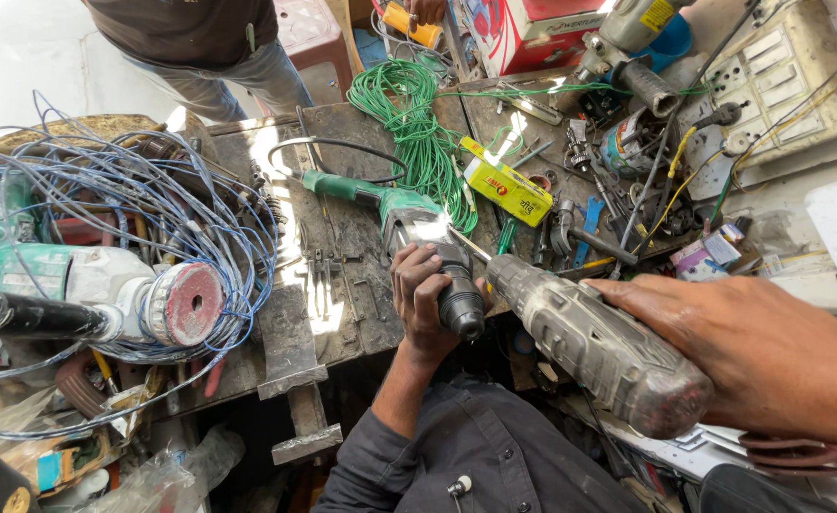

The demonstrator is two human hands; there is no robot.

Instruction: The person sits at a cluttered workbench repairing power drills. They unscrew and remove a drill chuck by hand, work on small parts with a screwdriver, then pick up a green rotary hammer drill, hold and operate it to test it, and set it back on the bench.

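Head view shows the left hand (420,296) clenched around the chuck of the green rotary hammer (409,223) lying on the worktop (342,285), while the right hand (760,356) grasps a grey power screwdriver (594,342) whose bit should stay straight in the screw.

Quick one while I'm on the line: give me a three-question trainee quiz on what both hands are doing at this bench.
1. True or false: the left hand grips the black nose of the green power tool.
2. Multiple choice: the right hand holds A) a hammer, B) a grey drill, C) pliers.
3. Short answer: which coil lies on the bench just behind the green tool?

Key
1. True.
2. B, with its bit pointing at the green tool.
3. The green wire coil; the blue wire tangle is over on the left.
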